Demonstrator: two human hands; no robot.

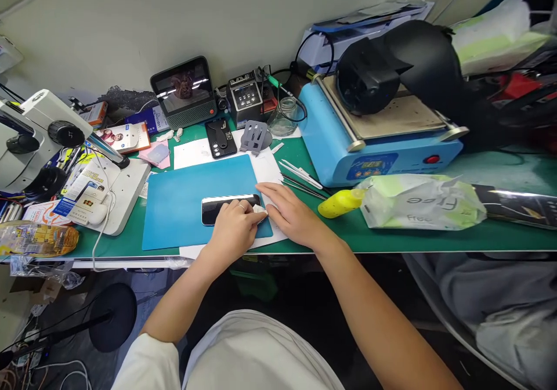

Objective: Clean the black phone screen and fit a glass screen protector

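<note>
A phone (pixel 210 209) with a dark screen lies flat on the blue mat (pixel 187 187). Over its middle rests my left hand (pixel 235 224), a ring on one finger, its fingers bent and closed on a small white wipe (pixel 260 209) at the phone's right end. My right hand (pixel 290 213) lies just right of the phone, fingers stretched out and reaching to its right end, close to the wipe. White paper (pixel 266 169) sticks out from under the mat.
Tweezers (pixel 302 174), a yellow bottle (pixel 342 203) and a wipes pack (pixel 422 204) lie to the right, before a blue machine (pixel 328 146). A black phone case (pixel 220 138) lies behind the mat. A microscope base (pixel 126 195) stands left.
</note>
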